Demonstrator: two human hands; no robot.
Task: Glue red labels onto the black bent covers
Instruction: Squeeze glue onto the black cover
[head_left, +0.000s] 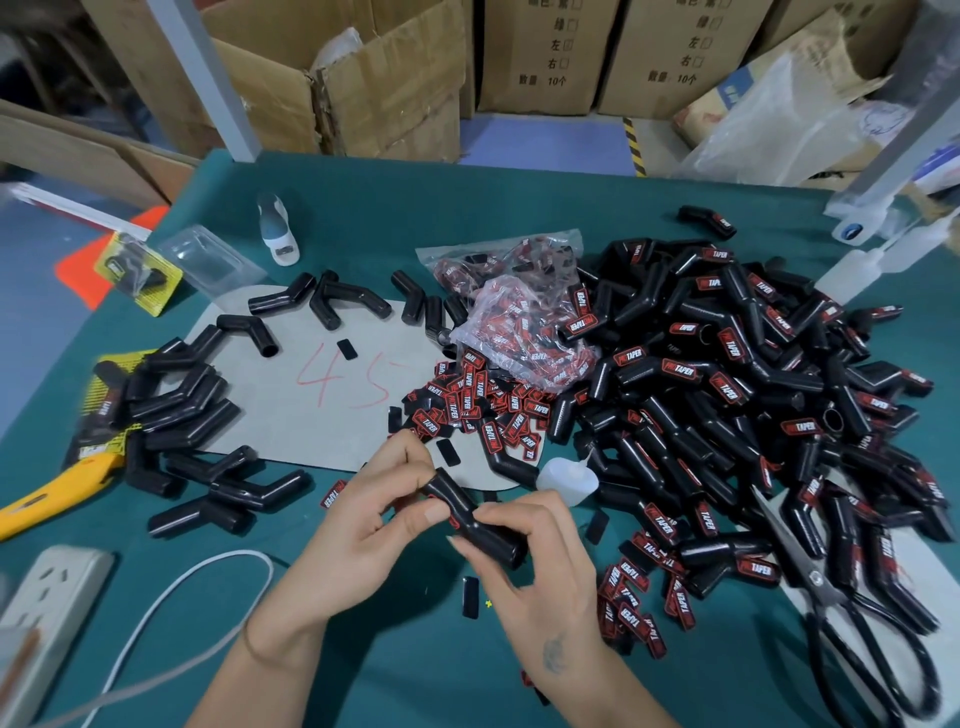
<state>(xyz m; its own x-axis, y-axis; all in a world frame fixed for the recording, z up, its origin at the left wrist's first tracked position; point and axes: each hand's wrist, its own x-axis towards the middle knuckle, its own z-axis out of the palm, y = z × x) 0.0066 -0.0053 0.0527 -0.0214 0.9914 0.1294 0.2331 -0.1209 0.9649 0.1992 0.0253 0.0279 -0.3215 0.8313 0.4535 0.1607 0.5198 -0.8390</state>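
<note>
Far left on the green counter (363, 218): a white power strip (49, 603) with its cord (171, 587), and a yellow utility knife (47, 499) lying flat. Just right of that, a loose group of unlabelled covers (182, 410) around a grey sheet (311, 395) marked "45" in red. Behind them stands a white glue bottle (278, 231).

Centre front — left hand (353, 535) and right hand (540, 566) both hold one black bent cover (478, 525) above the counter. Left thumb and fingers pinch its upper end; right fingers curl around the lower end. A bit of red shows under the left thumb, probably a label, but it's mostly hidden.

Behind the hands: a spill of red labels (488, 410) from a clear bag (524, 332), and a small squeeze bottle (569, 480) on its side.

Right — big heap of labelled covers (727, 374), with black scissors (852, 623) at its near edge.
</note>
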